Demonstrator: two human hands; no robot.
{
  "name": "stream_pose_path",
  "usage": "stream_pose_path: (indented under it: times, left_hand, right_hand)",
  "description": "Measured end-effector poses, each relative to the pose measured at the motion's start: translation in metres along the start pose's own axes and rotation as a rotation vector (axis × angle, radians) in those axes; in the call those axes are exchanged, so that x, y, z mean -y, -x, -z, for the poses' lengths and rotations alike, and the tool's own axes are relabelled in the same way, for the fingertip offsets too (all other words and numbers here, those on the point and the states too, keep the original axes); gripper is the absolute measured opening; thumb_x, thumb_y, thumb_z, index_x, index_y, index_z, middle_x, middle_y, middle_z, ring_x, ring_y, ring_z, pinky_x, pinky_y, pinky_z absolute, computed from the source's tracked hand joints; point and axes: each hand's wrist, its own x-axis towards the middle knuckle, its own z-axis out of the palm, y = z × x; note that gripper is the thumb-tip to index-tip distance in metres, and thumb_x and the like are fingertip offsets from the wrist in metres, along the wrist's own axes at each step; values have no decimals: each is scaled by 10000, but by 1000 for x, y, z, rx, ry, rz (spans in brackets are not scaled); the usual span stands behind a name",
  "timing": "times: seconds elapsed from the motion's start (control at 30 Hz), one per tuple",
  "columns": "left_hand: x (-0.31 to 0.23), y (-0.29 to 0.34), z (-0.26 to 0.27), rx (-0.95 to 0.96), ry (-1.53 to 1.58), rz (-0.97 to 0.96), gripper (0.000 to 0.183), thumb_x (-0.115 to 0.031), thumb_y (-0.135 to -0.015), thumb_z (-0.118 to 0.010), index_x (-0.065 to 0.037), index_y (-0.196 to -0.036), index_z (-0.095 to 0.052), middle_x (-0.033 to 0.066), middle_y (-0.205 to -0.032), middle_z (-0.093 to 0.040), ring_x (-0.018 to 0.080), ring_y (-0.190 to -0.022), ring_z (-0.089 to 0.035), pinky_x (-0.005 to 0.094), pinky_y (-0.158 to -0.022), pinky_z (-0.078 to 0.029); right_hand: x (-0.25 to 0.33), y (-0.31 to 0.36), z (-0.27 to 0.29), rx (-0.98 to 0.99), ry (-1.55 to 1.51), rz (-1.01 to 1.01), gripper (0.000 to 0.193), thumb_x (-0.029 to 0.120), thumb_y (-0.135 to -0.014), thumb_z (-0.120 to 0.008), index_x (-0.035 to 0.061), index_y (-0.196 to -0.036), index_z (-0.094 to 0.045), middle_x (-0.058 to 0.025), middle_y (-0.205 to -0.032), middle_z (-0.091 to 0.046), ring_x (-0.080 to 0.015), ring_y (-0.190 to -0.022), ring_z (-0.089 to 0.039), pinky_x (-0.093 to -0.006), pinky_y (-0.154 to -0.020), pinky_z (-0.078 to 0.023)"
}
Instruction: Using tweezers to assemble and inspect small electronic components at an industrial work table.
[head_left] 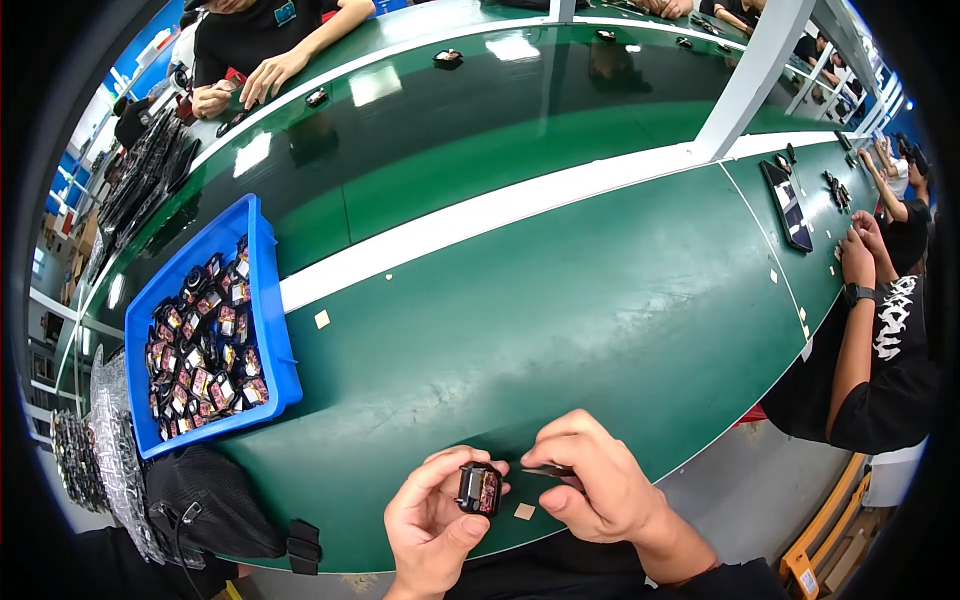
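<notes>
My left hand (432,520) grips a small black watch-like housing (479,488), tilted so that its exposed inner parts face up. Between the thumb and fingers of my right hand (598,487) is a thin dark pointed tool, probably tweezers (549,470), whose tip points left toward the housing without touching it. A small beige square piece (524,511) lies on the green table (470,380) between my hands. To the left, a blue bin (283,385) holds many similar black housings with parts showing.
A black bag (215,505) and stacked clear plastic trays (112,450) sit by the left edge. A white rail (480,232) separates the table from a dark green conveyor (430,140) carrying a few small parts. Co-workers sit across and at right, near a black tray (787,205).
</notes>
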Motion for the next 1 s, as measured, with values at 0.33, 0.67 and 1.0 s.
stream_pose_path:
  times: [0.33,0.67,1.0]
  left_hand:
    - [6,-1,1,-27,106,-49,599,-56,-874,-785,39,-1381,-481,198,-1376,-545,332,-1268,-573,441,-1045,-515]
    - [8,-1,2,16,40,-117,579,-22,-891,-757,47,-1389,-471,199,-1383,-543,335,-1289,-561,427,-1023,-534]
    - [4,-1,-2,-4,-24,-99,656,-58,-883,-780,90,-1427,-445,179,-1368,-559,297,-1253,-579,396,-1037,-510]
  right_hand:
    - [2,-6,-10,-119,136,-54,180,45,-776,-816,16,-940,-747,-88,-831,-712,-196,-671,-682,-298,-557,-536]
    - [2,-4,-11,-147,161,-54,196,60,-745,-847,26,-909,-744,-77,-809,-715,-194,-666,-681,-289,-556,-536]
    - [1,-4,-9,-153,116,-66,155,59,-772,-838,33,-881,-732,-77,-790,-703,-197,-633,-663,-299,-529,-515]
